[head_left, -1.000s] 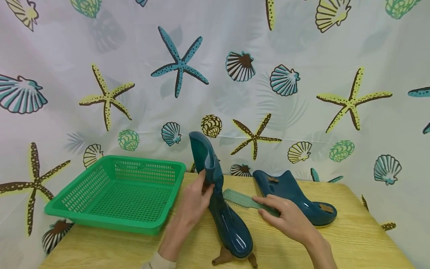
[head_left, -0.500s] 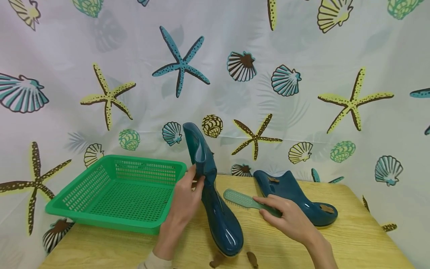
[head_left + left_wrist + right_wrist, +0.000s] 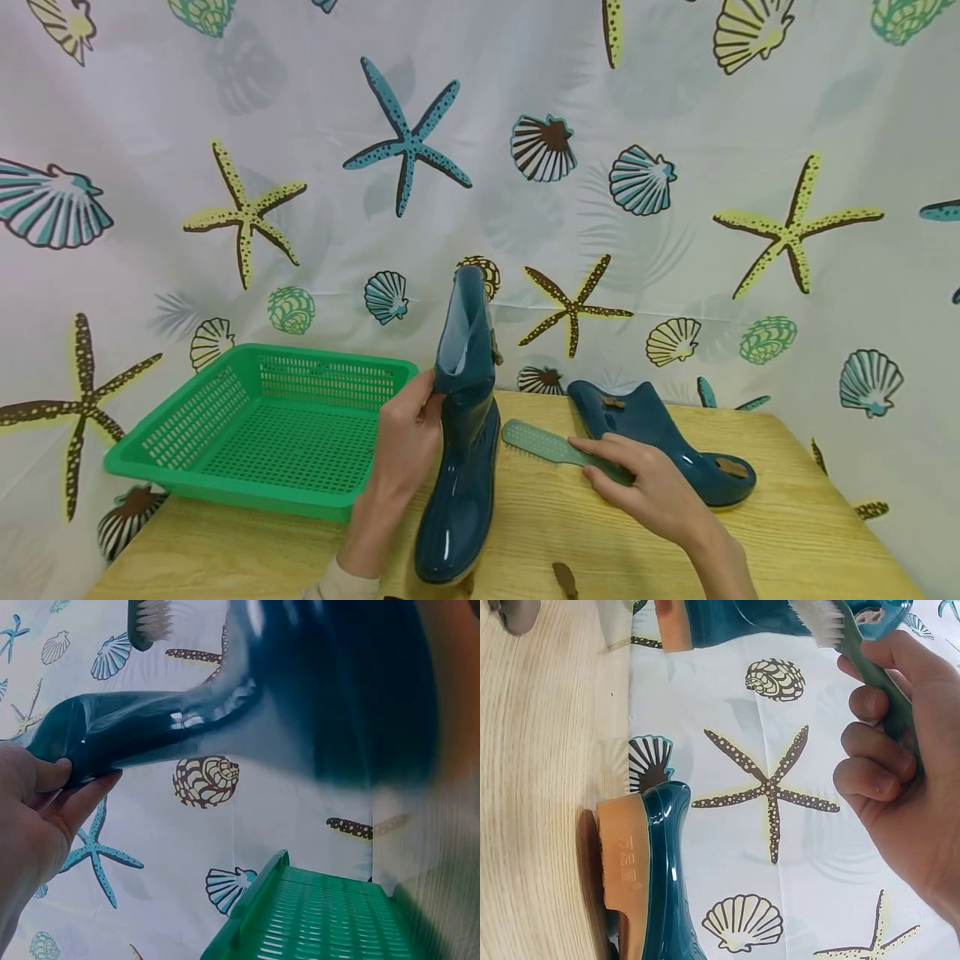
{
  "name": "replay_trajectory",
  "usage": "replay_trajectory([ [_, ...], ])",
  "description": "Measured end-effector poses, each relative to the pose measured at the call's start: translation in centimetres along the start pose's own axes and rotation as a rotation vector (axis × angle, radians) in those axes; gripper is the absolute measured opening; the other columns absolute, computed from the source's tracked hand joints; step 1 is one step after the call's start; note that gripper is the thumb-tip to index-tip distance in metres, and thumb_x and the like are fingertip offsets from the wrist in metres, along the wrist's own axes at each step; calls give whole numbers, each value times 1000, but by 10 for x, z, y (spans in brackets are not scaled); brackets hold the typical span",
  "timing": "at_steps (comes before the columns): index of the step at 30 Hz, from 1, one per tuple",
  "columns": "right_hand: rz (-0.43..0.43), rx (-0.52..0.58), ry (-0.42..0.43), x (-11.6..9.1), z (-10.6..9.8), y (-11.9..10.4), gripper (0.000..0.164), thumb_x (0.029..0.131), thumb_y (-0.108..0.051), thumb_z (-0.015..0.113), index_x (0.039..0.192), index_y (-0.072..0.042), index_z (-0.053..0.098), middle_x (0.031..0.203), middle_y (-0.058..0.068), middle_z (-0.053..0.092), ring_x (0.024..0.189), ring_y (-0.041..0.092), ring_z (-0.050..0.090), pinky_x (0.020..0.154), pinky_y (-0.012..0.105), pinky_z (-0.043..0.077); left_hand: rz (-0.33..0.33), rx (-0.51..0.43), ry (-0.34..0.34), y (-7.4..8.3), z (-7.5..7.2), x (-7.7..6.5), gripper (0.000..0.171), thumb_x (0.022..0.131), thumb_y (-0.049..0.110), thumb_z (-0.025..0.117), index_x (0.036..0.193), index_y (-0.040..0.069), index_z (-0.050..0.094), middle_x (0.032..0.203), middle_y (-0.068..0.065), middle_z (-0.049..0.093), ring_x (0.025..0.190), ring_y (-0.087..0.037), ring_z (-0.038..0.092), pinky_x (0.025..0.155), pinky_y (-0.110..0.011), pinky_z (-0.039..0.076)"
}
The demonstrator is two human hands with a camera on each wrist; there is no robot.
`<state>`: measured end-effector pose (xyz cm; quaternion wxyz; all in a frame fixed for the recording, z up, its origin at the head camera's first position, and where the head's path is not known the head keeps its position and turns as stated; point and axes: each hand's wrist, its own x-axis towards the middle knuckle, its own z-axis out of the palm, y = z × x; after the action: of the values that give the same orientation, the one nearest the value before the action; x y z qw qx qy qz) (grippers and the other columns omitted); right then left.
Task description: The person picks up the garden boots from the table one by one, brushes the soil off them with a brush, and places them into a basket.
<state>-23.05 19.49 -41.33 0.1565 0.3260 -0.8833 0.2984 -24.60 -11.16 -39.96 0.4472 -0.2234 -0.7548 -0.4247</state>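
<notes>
The left hand (image 3: 405,429) pinches the near boot (image 3: 459,492) by its shaft, between the green basket (image 3: 225,497) and the brush (image 3: 555,450); the glossy, pliable-looking rubber could buckle or slip if that pinch loosens. The right hand (image 3: 641,479) grips the brush's slim handle, its bristles pale and tufted; a careless sweep might flick the brown scrap (image 3: 565,577) off the wood-grained counter (image 3: 637,558). Far right, another blue boot (image 3: 648,418) lies on its side

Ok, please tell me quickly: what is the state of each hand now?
Left hand: holding a blue boot by its shaft.
Right hand: holding a green brush by its handle.
</notes>
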Motion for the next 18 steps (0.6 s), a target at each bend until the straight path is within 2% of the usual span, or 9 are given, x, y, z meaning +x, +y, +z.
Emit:
replay_trajectory([
  [5, -14, -1, 7, 0, -1, 0, 33, 98, -19, 64, 131, -22, 67, 93, -16, 64, 71, -4, 48, 62, 20, 40, 56, 5, 2, -3, 4, 0, 31, 93, -10, 60, 119, 4, 70, 108, -13, 73, 98, -26, 71, 80, -38, 60],
  [9, -48, 12, 15, -1, -3, 1, 34, 96, -16, 65, 129, -21, 68, 92, -16, 63, 71, -4, 48, 61, 19, 40, 69, -11, 18, -5, 8, 0, 34, 95, -10, 57, 122, 7, 70, 108, -10, 73, 97, -22, 71, 80, -34, 60],
  [14, -111, 26, 39, -3, -6, 4, 37, 91, -8, 68, 125, -23, 70, 96, -13, 67, 72, -4, 50, 62, 19, 42, 42, -44, 40, -8, 13, -4, 34, 96, -6, 57, 123, 10, 70, 107, -7, 73, 97, -20, 71, 81, -28, 59],
  [18, -100, 10, 29, -5, -8, 5, 36, 90, -10, 68, 123, -25, 71, 99, -13, 69, 74, -5, 52, 63, 20, 44, -18, -127, 38, -9, 18, -10, 32, 95, -8, 59, 119, 10, 71, 110, -8, 73, 100, -22, 70, 80, -28, 60],
])
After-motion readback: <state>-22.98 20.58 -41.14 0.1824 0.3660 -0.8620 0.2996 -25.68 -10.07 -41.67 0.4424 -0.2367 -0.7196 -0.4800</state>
